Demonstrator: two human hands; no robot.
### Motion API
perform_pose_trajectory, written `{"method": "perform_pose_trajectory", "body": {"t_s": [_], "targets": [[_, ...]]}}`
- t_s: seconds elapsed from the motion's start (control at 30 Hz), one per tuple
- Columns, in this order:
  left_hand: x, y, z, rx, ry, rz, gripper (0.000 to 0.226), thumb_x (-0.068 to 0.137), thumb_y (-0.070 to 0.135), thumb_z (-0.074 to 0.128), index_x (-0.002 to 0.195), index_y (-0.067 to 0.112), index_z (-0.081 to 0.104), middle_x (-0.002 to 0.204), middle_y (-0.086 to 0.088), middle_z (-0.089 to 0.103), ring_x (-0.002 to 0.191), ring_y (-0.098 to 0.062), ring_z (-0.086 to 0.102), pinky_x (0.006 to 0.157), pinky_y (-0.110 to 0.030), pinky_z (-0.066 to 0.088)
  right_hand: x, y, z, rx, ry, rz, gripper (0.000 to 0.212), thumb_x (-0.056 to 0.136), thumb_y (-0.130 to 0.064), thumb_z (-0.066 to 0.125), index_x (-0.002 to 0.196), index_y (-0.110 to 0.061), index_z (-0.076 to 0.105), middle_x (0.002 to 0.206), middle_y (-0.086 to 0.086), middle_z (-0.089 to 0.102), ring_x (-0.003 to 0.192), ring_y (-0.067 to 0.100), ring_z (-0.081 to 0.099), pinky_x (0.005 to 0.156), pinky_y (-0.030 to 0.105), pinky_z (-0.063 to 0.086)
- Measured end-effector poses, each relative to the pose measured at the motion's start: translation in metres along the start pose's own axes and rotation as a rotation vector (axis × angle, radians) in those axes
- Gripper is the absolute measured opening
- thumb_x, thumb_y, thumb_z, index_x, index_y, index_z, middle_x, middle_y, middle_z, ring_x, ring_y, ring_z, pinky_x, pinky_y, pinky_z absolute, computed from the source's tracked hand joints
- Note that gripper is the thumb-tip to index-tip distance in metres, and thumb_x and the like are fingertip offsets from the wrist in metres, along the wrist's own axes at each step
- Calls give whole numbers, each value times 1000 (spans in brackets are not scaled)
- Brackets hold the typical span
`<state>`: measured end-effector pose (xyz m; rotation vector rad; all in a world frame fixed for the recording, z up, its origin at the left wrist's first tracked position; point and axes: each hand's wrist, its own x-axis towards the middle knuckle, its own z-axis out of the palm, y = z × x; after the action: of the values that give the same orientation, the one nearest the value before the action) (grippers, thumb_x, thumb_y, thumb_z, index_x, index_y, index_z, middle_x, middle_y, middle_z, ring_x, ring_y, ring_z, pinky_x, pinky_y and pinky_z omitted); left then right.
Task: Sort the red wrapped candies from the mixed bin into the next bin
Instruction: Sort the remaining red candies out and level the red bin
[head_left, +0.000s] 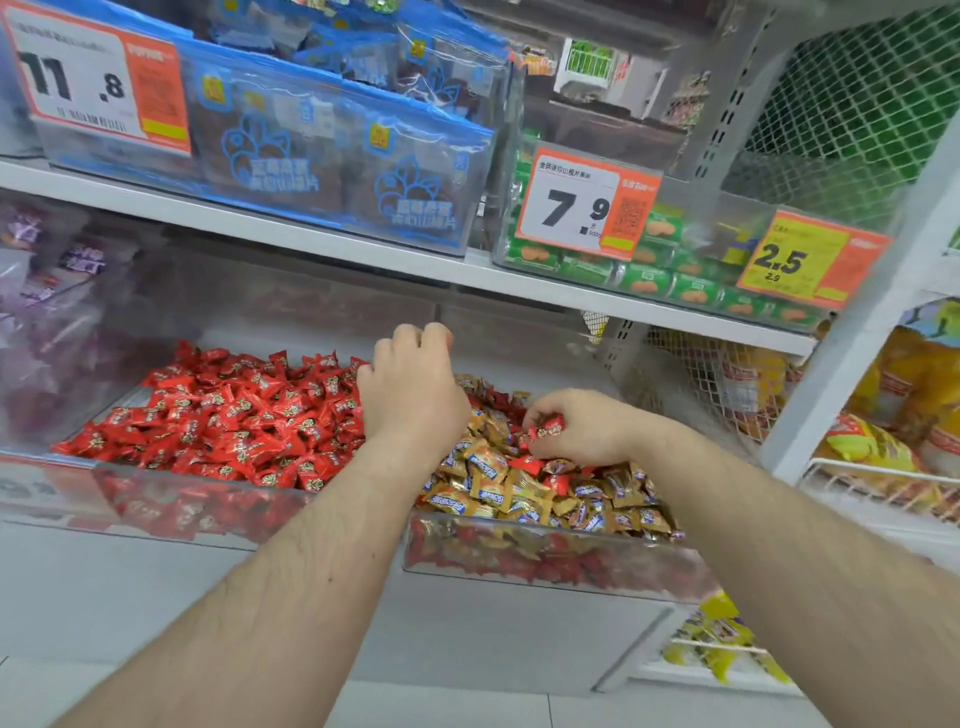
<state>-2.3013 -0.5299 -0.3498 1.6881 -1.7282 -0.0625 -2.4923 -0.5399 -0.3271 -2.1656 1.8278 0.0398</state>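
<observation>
Two clear bins sit side by side on the lower shelf. The left bin (47, 483) is full of red wrapped candies (234, 415). The right, mixed bin (691, 566) holds mostly gold wrapped candies (498, 483) with some red ones among them (527, 464). My right hand (582, 423) is over the mixed bin and pinches a red wrapped candy (545, 428) in its curled fingers. My left hand (413, 387) hovers over the divide between the bins with its fingers curled downward; what they hold, if anything, is hidden.
A white shelf board (363, 249) runs just above the bins, bearing blue snack bags (322, 150), green biscuit packs (644, 280) and price tags (587, 205). Purple bags (47, 291) lie to the left. A white upright (852, 338) and wire baskets of yellow packs (893, 447) stand to the right.
</observation>
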Motion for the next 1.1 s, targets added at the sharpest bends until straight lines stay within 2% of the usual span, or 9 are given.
{"method": "perform_pose_trajectory", "body": {"t_s": [0.2, 0.37, 0.53, 0.6, 0.67, 0.73, 0.83, 0.97, 1.1], "targets": [[-12, 25, -3, -163, -119, 336, 35, 86, 6, 50, 114, 23, 62, 116, 3, 62, 112, -23, 52, 94, -39, 43, -47, 22, 13, -57, 150, 10, 40, 85, -45, 68, 122, -32, 65, 114, -11, 65, 109, 16, 59, 98, 33, 44], [-20, 29, 16, -53, -482, 363, 36, 92, 15, 47, 122, 29, 62, 128, 1, 61, 121, -22, 54, 99, -37, 45, -71, 31, 31, 34, 337, -37, 33, 84, -41, 70, 116, -33, 69, 118, -17, 66, 118, 11, 55, 110, 40, 33], [-23, 38, 24, 112, -545, 368, 40, 94, 30, 51, 134, 28, 55, 128, -5, 62, 124, -27, 50, 101, -37, 43, -82, 35, 36, 217, 485, -70, 38, 78, -32, 77, 115, -32, 70, 110, -25, 62, 108, 1, 52, 111, 39, 34], [-23, 40, 26, 148, -522, 354, 37, 93, 30, 54, 130, 29, 59, 122, -4, 65, 118, -27, 54, 96, -35, 43, -87, 38, 33, 305, 579, -41, 35, 78, -19, 75, 111, -31, 71, 102, -32, 60, 104, 4, 56, 102, 31, 42], [-22, 41, 27, 147, -522, 339, 34, 91, 27, 56, 124, 30, 61, 118, 1, 66, 113, -23, 57, 93, -34, 42, -94, 44, 28, 471, 679, 13, 33, 79, -4, 68, 101, -28, 72, 74, -33, 63, 61, -1, 57, 64, 12, 45], [-19, 41, 27, 145, -532, 328, 33, 90, 24, 56, 122, 33, 61, 117, 6, 66, 111, -20, 58, 95, -35, 40, -100, 46, 22, 515, 748, 36, 34, 77, 3, 63, 91, -28, 69, 74, -22, 65, 47, 2, 50, 53, 9, 39], [-14, 37, 26, 68, -507, 274, 35, 88, 18, 56, 121, 31, 62, 117, 5, 65, 110, -19, 57, 94, -34, 46, -101, 45, 23, 315, 690, 51, 30, 73, -2, 67, 88, -28, 69, 86, -17, 59, 76, -5, 53, 74, 20, 43], [-10, 35, 27, -85, -499, 236, 37, 93, 8, 47, 124, 24, 60, 130, 0, 52, 116, -21, 53, 94, -34, 46, -95, 36, 37, 103, 471, 7, 51, 67, -25, 62, 118, -29, 67, 106, -17, 55, 105, 9, 50, 96, 33, 37], [-17, 43, 23, -84, -564, 231, 37, 91, -5, 41, 108, 22, 60, 121, -3, 41, 108, -25, 47, 79, -30, 39, -89, 32, 48, 5, 467, -10, 51, 79, -14, 65, 125, -36, 58, 91, -22, 51, 94, 8, 39, 94, 34, 32]]}}
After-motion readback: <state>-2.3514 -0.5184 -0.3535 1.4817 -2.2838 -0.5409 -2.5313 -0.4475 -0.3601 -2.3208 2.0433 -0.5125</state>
